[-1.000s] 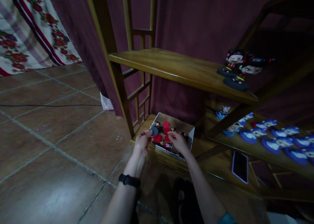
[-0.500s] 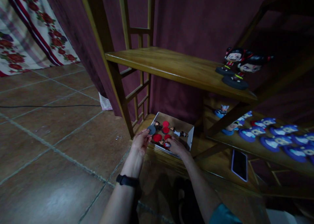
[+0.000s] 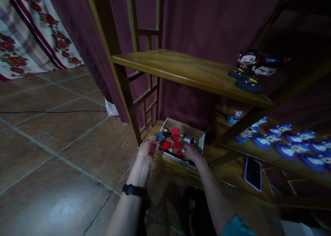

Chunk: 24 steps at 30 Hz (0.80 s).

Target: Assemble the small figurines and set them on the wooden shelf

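The grey disc [image 3: 159, 136] sits pinched between the thumb and fingertips of the left hand [image 3: 148, 149], held just above the near left corner of the cardboard box [image 3: 197, 139]. That hand's fingers are curled close together around the disc's lower edge; a black wristband [image 3: 132, 190] circles its wrist at 6 o'clock from it.

The right hand [image 3: 191, 153] lies at 3 o'clock from the left one, on the box's near edge, fingers bent down into the box and touching a small figure [image 3: 184, 150]; whether it grips that figure cannot be told.

Inside the box lie four red discs [image 3: 166, 145] that can be counted, with several small dark-haired figurines [image 3: 166, 131] among them; their exact number is too small to make out. The box rests on the lowest shelf [image 3: 225, 172] of a wooden rack.

At 3 o'clock from the box, on that same low shelf, one phone [image 3: 252, 174] lies flat. At 2 o'clock, the middle shelf [image 3: 269, 157] carries rows of blue discs [image 3: 284, 152], at least eight, partly cut off at the frame edge. At 1 o'clock, the upper shelf [image 3: 186, 70] holds two big-headed dolls [image 3: 252, 72] on dark round bases, touching each other. A tiled floor [image 3: 57, 153] spreads out at 9 o'clock.
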### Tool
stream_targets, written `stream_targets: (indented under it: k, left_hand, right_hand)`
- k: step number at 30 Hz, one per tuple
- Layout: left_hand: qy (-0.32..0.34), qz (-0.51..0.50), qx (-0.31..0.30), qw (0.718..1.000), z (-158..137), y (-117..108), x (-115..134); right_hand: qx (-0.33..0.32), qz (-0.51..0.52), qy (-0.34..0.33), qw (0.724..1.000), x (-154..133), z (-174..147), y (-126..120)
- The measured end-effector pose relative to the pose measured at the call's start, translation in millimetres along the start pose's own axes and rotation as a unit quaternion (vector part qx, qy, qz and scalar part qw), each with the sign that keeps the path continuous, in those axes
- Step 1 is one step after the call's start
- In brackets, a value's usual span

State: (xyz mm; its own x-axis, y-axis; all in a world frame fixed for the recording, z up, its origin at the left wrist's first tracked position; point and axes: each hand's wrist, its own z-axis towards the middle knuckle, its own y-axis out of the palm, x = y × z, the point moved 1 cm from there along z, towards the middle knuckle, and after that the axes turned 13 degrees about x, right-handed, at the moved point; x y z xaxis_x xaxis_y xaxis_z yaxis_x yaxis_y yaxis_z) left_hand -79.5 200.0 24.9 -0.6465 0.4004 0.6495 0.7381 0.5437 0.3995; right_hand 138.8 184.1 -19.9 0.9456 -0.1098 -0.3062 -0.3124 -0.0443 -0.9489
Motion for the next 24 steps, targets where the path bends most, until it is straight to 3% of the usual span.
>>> stream_targets:
  k: [4,9,17,21,24]
  left_hand:
    - [-0.002,-0.006,0.004,1.0,2.1,-1.2,0.4]
    - [-0.008,-0.015,0.004,1.0,4.1,-2.6,2.9]
    - [-0.017,-0.035,0.016,0.999,2.9,-4.8,9.3]
    - [-0.012,-0.039,0.01,0.999,4.7,-7.5,10.4]
    - [-0.013,-0.043,0.008,0.999,5.7,-9.7,11.5]
  right_hand:
    - [0.017,0.002,-0.001,1.0,-5.0,3.1,-1.5]
    - [0.063,0.07,-0.104,0.99,-36.6,6.5,2.8]
    - [0.065,0.114,-0.168,0.977,-65.7,16.8,36.3]
    - [0.046,0.101,-0.158,0.981,-65.8,21.4,45.5]
    - [0.052,0.07,-0.107,0.99,-63.2,22.4,43.0]
